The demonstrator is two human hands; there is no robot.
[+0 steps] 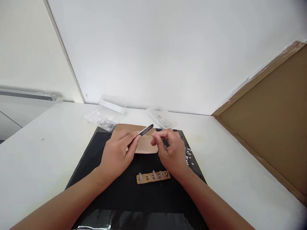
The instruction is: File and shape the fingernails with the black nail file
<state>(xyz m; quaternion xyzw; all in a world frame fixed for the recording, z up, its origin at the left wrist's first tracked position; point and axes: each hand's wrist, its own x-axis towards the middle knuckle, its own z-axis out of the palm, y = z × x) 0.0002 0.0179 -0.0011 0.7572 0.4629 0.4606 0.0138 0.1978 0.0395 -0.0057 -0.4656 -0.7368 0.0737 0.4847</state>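
Note:
My left hand holds a slim dark strip-like tool between thumb and fingers, its tip angled up to the right. My right hand is closed in a pinch just right of that tip; whatever the fingertips hold is too small to make out. Behind and beneath both hands lies a brown paper sheet on a black mat. Nearer to me on the mat sits a small tan strip bearing several round metallic pieces and clear bits.
Small white pieces are scattered at the mat's right side. Behind the mat are a clear box, a plastic bag with a printed label and a clear tray. A white wall and a brown board at right bound the white table.

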